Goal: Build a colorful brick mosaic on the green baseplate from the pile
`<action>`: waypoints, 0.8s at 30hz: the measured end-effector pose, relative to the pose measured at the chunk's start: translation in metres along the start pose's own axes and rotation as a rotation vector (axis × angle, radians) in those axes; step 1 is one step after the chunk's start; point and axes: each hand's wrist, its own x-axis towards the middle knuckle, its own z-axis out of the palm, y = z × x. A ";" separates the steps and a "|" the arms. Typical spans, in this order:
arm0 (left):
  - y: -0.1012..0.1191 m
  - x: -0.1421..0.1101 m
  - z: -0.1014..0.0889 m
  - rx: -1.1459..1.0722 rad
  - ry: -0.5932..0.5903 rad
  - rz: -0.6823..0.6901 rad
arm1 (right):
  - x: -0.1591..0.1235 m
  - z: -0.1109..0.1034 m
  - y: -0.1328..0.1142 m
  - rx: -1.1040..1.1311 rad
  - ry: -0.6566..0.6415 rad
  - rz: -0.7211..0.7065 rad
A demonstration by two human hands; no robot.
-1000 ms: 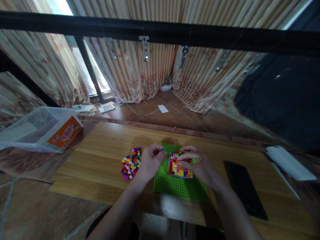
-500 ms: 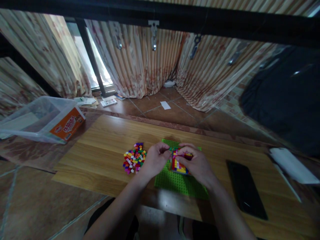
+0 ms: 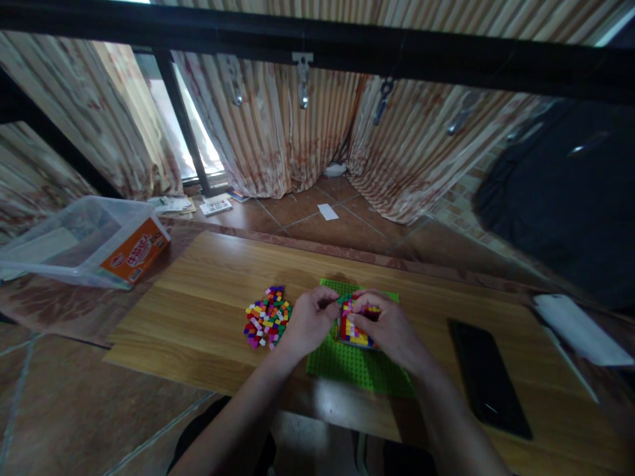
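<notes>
A green studded baseplate (image 3: 357,370) lies on the wooden table, bearing a block of toy bricks (image 3: 356,336) in red, yellow, pink and other colours. At its left edge is my left hand (image 3: 310,324), thumb and forefinger pinched; whatever sits between the tips is too small to make out. My right hand (image 3: 389,328) reaches over the block from the right, its fingers curled and pinched above the bricks. What they grip is hidden, and the hand covers the block's right part. Left of my left hand lies a loose pile of small coloured bricks (image 3: 268,318).
A black phone-like slab (image 3: 489,377) lies on the table (image 3: 198,297) to the right. Beyond it is a white flat object (image 3: 580,330). A clear plastic bin (image 3: 89,244) with an orange label stands at the left. A dark bar (image 3: 347,46) with hanging clips crosses overhead.
The camera view has tilted slightly, so the scene sits a little lower. My fingertips have shifted slightly at the brick block; both hands stay in nearly the same place.
</notes>
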 end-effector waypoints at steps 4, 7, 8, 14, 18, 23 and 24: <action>0.001 0.001 -0.002 -0.022 0.007 0.010 | 0.001 -0.004 0.003 0.030 -0.049 -0.006; 0.006 0.000 -0.002 -0.061 -0.001 0.022 | 0.002 -0.005 0.003 0.035 0.009 -0.062; 0.008 -0.001 -0.002 -0.082 -0.005 0.030 | 0.002 -0.005 0.001 0.029 0.054 -0.084; 0.016 -0.006 0.001 -0.057 0.015 0.160 | 0.002 0.003 -0.013 -0.006 0.195 -0.183; 0.016 -0.008 0.002 0.039 0.030 0.217 | 0.002 0.009 -0.016 -0.006 0.226 -0.216; 0.015 -0.009 0.002 0.056 0.020 0.224 | 0.001 0.012 -0.015 0.022 0.264 -0.231; 0.016 -0.009 0.002 0.057 0.020 0.224 | 0.001 0.013 -0.015 0.020 0.271 -0.235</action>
